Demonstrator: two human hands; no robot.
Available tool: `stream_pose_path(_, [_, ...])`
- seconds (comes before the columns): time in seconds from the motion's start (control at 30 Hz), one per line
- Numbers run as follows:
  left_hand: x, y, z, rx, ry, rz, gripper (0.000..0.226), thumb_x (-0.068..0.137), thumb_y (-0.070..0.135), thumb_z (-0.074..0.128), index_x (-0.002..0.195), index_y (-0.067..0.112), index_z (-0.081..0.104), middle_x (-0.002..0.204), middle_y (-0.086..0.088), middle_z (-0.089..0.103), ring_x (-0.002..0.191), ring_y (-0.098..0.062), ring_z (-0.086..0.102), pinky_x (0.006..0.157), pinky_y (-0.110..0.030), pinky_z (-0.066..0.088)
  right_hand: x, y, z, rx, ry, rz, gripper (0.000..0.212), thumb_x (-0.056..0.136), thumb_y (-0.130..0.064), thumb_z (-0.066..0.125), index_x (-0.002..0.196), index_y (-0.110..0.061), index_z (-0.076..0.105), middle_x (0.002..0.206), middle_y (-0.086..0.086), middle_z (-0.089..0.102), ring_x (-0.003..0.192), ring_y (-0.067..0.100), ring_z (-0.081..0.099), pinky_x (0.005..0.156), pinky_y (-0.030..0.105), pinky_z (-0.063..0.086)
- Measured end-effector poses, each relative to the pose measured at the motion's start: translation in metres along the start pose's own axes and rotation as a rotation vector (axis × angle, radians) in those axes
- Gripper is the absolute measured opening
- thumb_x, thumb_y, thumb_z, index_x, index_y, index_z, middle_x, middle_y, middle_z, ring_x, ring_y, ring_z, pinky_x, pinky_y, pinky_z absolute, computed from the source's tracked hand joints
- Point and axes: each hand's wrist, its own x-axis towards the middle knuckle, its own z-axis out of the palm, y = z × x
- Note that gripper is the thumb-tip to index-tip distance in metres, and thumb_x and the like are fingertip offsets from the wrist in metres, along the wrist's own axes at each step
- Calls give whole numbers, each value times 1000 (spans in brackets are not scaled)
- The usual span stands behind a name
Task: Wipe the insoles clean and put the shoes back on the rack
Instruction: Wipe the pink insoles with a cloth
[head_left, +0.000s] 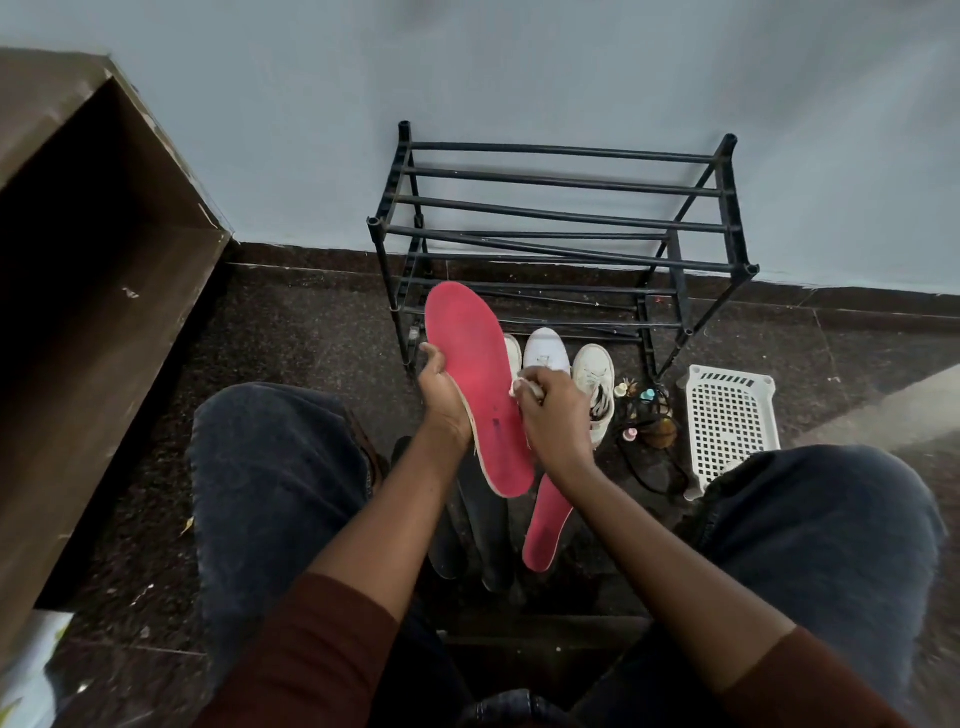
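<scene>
**Pink insole in hand, cloth at its edge**

My left hand (441, 397) is curled round the left edge of a pink insole (475, 374), thumb on the face. It holds the insole up over the floor between my knees, toe end pointing toward the black rack (561, 234). My right hand (558, 415) is closed on a small white cloth (521, 387), pinching it against the insole's right edge about midway along.

A second pink insole (545, 525) lies on the floor below, its top end hidden behind the one I hold. The white shoes (543, 353) stand on the floor just in front of the rack's base, with none on its bars.

I judge the insole to be light, thin and bendy, probably foam. The long toe end above my grip looks likely to flex away if I press hard there. I would back it with my left palm and fingers behind the spot being wiped, and rub with light strokes. The face looks matt rather than slippery. There is a dark smudge toward the heel that may need more rubbing. The pale rim looks a little frayed, so I would go gently along it.
</scene>
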Motion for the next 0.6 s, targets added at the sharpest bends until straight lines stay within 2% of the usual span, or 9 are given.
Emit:
stream_pose_path(0.1, [6, 3, 1, -36, 9, 16, 52, 103, 40, 26, 138, 6, 45, 97, -3, 65, 82, -18, 60, 64, -23, 49, -30, 7, 2, 54, -38, 44, 10, 88, -14, 57, 89, -12, 66, 89, 5, 65, 83, 19, 58, 77, 32, 46])
stream_pose_path(0.13, [7, 4, 1, -35, 3, 18, 53, 103, 40, 25, 138, 6, 45, 97, -4, 65, 80, -17, 60, 63, -23, 49, -40, 9, 2, 64, -65, 54, 8, 87, -14, 59, 86, -12, 67, 86, 5, 65, 79, 17, 58, 73, 31, 45])
stream_pose_path(0.23, [7, 6, -1, -106, -41, 21, 58, 102, 45, 22, 139, 6, 43, 129, -17, 56, 89, -23, 60, 71, -29, 50, -65, 15, -1, 31, -200, 29, 8, 83, -13, 64, 76, -11, 68, 79, 2, 65, 67, 8, 54, 64, 22, 40])
stream_pose_path(0.3, [5, 7, -1, -179, -137, -50, 68, 98, 54, 19, 140, 5, 40, 137, -22, 48, 102, -30, 59, 85, -40, 48, -68, 13, -5, 39, -193, -4, 9, 83, -10, 64, 76, -12, 69, 78, 0, 64, 63, 0, 52, 62, 17, 39])
stream_pose_path(0.37, [1, 6, -2, -204, -218, -114, 74, 95, 61, 17, 138, 6, 41, 125, -21, 57, 101, -32, 62, 92, -48, 45, -56, 6, -11, 81, -65, -25, 9, 85, -8, 61, 85, -12, 70, 85, -1, 64, 73, 4, 56, 69, 18, 44])
stream_pose_path(0.43, [-3, 2, -2, -176, -244, -121, 76, 96, 61, 16, 139, 3, 40, 107, -19, 65, 91, -31, 66, 86, -44, 51, -35, -5, -16, 62, 57, -86, 13, 87, -7, 59, 94, -11, 69, 94, 0, 63, 84, 12, 58, 78, 19, 42])
stream_pose_path(0.53, [-7, -4, 0, -122, -236, -130, 78, 97, 59, 14, 141, 0, 38, 108, -17, 61, 96, -30, 59, 92, -42, 44, -10, -18, -14, -40, 45, -189, 18, 85, -1, 59, 98, -6, 70, 101, 10, 65, 94, 21, 59, 81, 16, 36])
stream_pose_path(0.6, [-8, -4, 3, -180, -275, -144, 76, 95, 60, 14, 132, 2, 46, 106, -17, 63, 96, -29, 59, 87, -40, 46, -11, -19, -8, -82, -10, -251, 19, 83, 4, 59, 95, -3, 71, 101, 13, 66, 99, 26, 60, 86, 22, 38])
